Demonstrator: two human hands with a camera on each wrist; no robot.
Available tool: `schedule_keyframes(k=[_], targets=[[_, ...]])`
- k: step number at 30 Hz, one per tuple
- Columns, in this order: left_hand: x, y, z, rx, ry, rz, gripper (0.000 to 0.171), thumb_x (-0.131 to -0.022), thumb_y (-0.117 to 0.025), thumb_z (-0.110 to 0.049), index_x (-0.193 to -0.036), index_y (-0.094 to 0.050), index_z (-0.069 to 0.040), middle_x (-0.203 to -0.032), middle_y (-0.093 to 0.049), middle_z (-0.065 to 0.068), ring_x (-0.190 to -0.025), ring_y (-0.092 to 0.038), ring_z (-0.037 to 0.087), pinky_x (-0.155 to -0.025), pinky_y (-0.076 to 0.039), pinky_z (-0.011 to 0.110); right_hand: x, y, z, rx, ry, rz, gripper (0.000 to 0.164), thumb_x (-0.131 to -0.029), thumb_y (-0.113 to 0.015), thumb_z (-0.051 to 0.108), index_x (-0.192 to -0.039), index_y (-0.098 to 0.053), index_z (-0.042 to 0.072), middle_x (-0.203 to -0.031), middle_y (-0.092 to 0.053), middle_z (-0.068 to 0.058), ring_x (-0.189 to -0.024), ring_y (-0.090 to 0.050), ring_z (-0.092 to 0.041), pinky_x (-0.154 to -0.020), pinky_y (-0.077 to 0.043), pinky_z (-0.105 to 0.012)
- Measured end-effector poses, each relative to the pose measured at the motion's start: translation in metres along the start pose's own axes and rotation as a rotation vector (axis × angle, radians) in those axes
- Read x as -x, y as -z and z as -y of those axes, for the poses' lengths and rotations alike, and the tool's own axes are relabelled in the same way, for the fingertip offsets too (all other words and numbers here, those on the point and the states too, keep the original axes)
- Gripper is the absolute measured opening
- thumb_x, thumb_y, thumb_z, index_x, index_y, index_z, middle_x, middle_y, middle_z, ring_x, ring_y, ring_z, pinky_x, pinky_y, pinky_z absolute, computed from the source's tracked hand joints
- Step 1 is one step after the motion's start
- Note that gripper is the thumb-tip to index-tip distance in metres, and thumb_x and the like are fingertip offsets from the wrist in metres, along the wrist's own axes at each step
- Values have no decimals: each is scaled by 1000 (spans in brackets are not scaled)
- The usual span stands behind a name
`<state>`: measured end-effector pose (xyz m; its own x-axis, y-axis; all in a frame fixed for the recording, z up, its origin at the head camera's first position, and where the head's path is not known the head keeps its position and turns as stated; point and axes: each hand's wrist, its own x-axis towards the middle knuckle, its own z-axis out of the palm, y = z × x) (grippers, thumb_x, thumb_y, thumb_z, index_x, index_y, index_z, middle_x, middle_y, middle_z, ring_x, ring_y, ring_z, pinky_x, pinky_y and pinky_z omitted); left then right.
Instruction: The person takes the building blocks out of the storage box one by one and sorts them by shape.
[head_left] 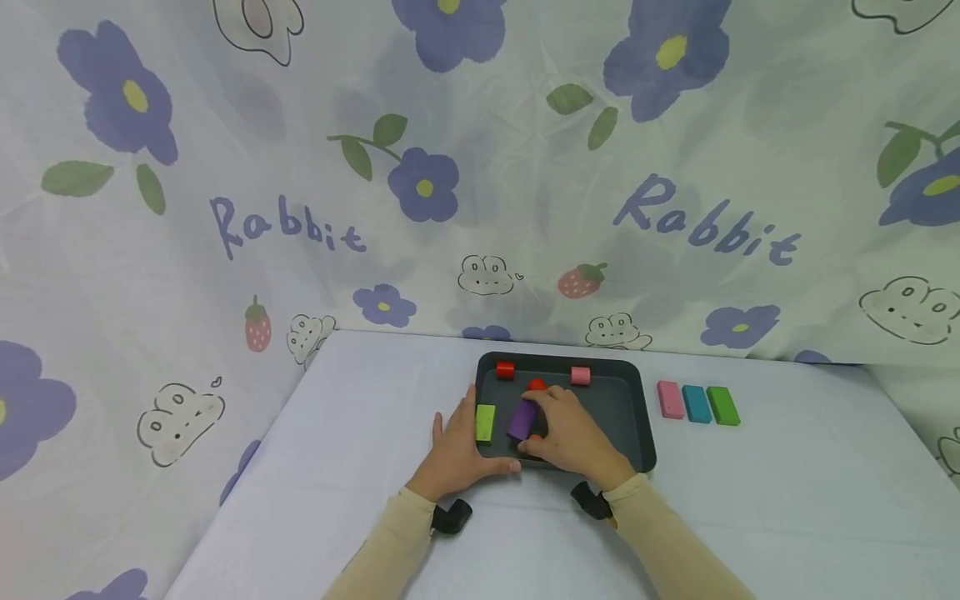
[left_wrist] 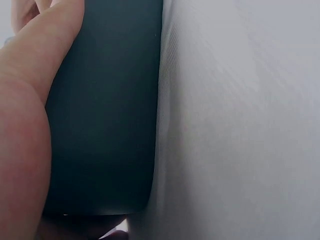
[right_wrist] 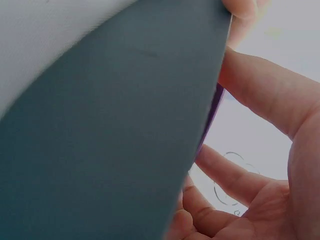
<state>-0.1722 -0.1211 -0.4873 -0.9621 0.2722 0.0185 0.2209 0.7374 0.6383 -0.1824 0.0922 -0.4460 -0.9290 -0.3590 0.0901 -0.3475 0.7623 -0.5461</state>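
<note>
A dark grey tray point(head_left: 615, 425) stands on the white table. My right hand point(head_left: 577, 435) reaches over its front wall and pinches a purple block point(head_left: 522, 419) between thumb and fingers, tilted above red pieces. One red piece point(head_left: 537, 384) shows behind the block and another partly under it. My left hand point(head_left: 452, 457) braces the tray's front left corner, fingers straight along the left side, thumb along the front. Beside those fingers lies a lime green block point(head_left: 486, 423) inside the tray. In the right wrist view, the tray wall point(right_wrist: 110, 115) hides most of the purple block point(right_wrist: 214, 110).
At the tray's back stand a red cylinder point(head_left: 506, 370) and a pink cylinder point(head_left: 581, 376). Right of the tray, a pink block point(head_left: 671, 400), a blue block point(head_left: 697, 404) and a green block point(head_left: 723, 406) lie in a row. A printed cloth point(head_left: 525, 183) hangs behind the table.
</note>
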Motion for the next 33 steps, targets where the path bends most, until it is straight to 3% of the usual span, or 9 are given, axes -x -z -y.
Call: schedule_keyframes(k=[33], targets=[[1,0,-2,-11,26,4,137,-69,-83,-66,-161,-3,-1,-163,-23,21,-150,-25,34,-117,1,66,32,35,-37,17,-31,-77,71,-78,-87,23,-141,-57,9,-132,-57,-19,-119,-53,-35,-94,-52,-53]])
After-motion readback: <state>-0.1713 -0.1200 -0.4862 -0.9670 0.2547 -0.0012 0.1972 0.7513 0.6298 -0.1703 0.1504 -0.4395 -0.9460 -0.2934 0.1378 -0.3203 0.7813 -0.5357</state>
